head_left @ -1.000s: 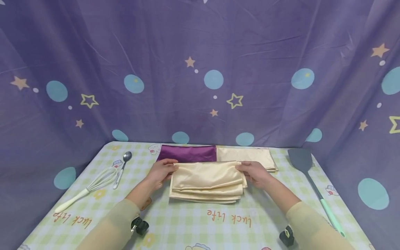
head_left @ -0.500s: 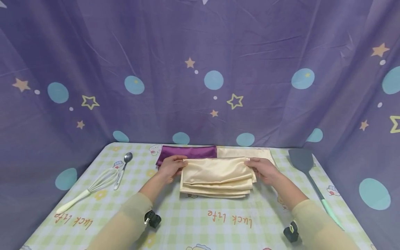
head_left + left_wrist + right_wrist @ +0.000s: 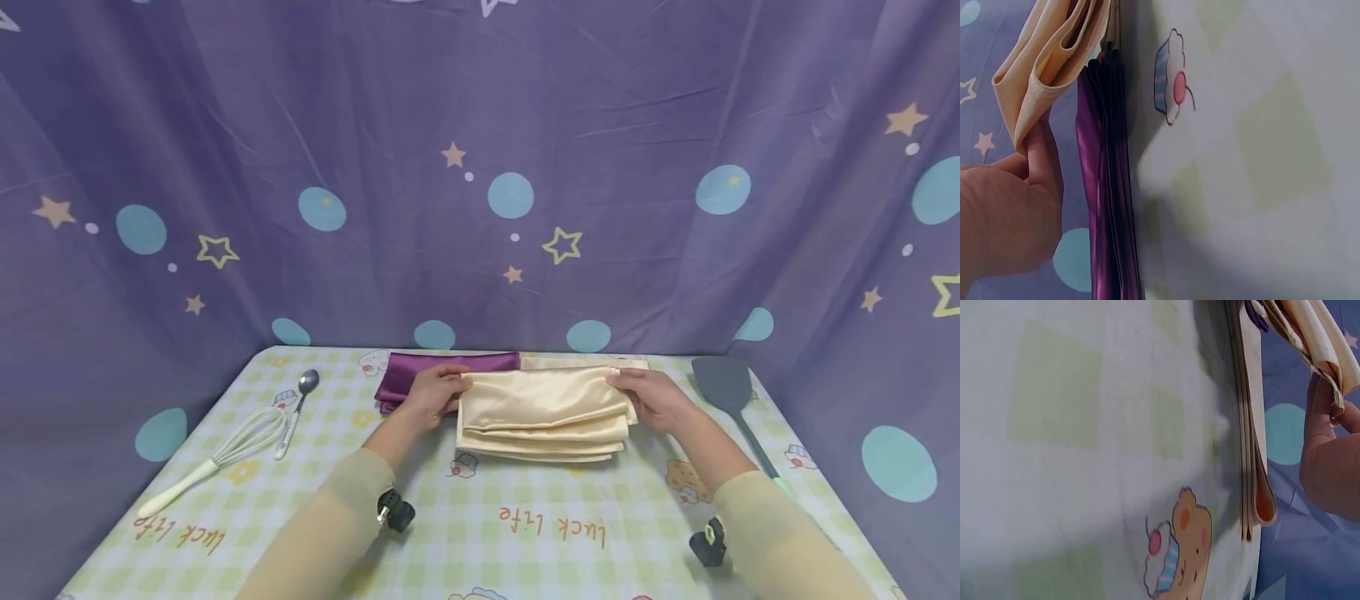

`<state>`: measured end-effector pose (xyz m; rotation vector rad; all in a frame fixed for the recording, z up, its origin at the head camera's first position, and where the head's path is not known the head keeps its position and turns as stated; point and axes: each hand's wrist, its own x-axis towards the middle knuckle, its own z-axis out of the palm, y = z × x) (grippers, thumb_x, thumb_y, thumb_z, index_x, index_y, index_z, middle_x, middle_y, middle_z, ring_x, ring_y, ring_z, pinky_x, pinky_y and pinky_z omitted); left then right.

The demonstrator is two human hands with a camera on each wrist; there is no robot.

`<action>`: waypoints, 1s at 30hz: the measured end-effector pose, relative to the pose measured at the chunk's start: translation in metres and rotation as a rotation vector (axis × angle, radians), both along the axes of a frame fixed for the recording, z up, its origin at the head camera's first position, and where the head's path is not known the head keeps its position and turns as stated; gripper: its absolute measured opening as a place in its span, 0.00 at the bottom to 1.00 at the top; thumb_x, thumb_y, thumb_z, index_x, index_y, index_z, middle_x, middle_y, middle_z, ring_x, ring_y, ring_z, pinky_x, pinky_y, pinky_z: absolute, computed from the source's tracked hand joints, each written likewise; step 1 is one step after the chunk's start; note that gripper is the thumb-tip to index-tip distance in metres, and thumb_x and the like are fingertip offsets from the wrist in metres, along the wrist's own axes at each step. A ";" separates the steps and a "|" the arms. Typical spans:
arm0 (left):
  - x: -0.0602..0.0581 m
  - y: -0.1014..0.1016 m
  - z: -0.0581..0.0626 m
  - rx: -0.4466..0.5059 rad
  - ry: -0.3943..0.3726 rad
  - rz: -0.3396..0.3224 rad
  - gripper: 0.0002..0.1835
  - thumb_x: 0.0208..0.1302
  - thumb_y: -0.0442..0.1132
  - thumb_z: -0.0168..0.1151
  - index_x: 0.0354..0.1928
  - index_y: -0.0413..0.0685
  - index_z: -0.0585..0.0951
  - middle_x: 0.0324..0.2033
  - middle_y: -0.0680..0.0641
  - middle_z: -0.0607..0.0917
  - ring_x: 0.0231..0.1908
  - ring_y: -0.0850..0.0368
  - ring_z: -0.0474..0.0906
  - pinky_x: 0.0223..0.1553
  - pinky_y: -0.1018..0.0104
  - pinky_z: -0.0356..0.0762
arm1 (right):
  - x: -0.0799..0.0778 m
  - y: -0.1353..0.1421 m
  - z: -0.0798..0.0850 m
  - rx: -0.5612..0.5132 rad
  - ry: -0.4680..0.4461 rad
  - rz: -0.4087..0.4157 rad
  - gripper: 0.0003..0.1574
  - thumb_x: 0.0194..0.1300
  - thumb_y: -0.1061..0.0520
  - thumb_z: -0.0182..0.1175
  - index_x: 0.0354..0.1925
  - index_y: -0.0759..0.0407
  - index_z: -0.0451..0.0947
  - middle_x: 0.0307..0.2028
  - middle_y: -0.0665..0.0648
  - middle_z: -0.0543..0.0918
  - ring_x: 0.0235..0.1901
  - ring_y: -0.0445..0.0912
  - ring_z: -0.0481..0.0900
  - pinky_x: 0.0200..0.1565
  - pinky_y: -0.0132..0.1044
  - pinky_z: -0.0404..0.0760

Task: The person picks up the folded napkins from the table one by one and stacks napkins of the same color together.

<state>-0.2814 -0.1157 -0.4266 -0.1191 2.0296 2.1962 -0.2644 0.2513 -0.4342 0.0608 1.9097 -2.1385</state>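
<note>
A folded cream satin cloth (image 3: 543, 412) hangs between my two hands, its layers drooping toward me. My left hand (image 3: 433, 396) pinches its upper left corner, and my right hand (image 3: 651, 398) pinches the upper right one. In the left wrist view, thumb and fingers meet at the tip of the cloth's fold (image 3: 1041, 81). Behind it on the table lie a folded purple satin cloth (image 3: 408, 375) and a second folded cream cloth (image 3: 570, 362), mostly hidden in the head view. Its stacked layers (image 3: 1250, 444) show in the right wrist view, below the held cloth.
A whisk (image 3: 232, 446) and a spoon (image 3: 300, 408) lie on the left of the checked tablecloth (image 3: 555, 554). On the right is a spatula (image 3: 723, 383) with a dark head, its handle partly behind my right forearm. A purple curtain (image 3: 480, 100) rises behind the table.
Both hands have carried the cream cloth to the right and farther back. It now covers more of the second cream cloth, and more of the purple cloth shows.
</note>
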 end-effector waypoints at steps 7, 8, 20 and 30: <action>-0.007 0.015 -0.004 -0.001 -0.007 0.007 0.21 0.64 0.22 0.63 0.59 0.26 0.76 0.29 0.51 0.81 0.22 0.65 0.79 0.23 0.74 0.81 | -0.001 0.013 0.001 0.021 -0.028 -0.017 0.43 0.76 0.61 0.56 0.75 0.76 0.46 0.32 0.46 0.85 0.25 0.34 0.80 0.30 0.24 0.81; -0.008 0.017 -0.004 -0.002 -0.008 0.009 0.21 0.64 0.22 0.64 0.59 0.26 0.76 0.28 0.51 0.81 0.22 0.65 0.79 0.23 0.75 0.81 | -0.001 0.014 0.001 0.022 -0.030 -0.018 0.42 0.76 0.61 0.56 0.75 0.76 0.47 0.31 0.46 0.85 0.24 0.34 0.80 0.29 0.24 0.81; -0.019 0.031 -0.004 -0.035 -0.016 0.006 0.19 0.64 0.23 0.64 0.58 0.28 0.78 0.29 0.51 0.79 0.22 0.66 0.77 0.21 0.76 0.79 | -0.008 0.026 0.005 -0.013 -0.047 0.021 0.46 0.78 0.61 0.52 0.77 0.72 0.36 0.32 0.47 0.86 0.26 0.35 0.82 0.31 0.25 0.82; -0.025 0.045 -0.004 -0.047 -0.002 0.009 0.18 0.64 0.23 0.64 0.57 0.31 0.80 0.27 0.53 0.79 0.22 0.67 0.75 0.19 0.77 0.75 | -0.012 0.036 0.004 -0.005 -0.059 -0.049 0.30 0.76 0.62 0.56 0.70 0.71 0.63 0.27 0.47 0.85 0.22 0.35 0.80 0.27 0.26 0.81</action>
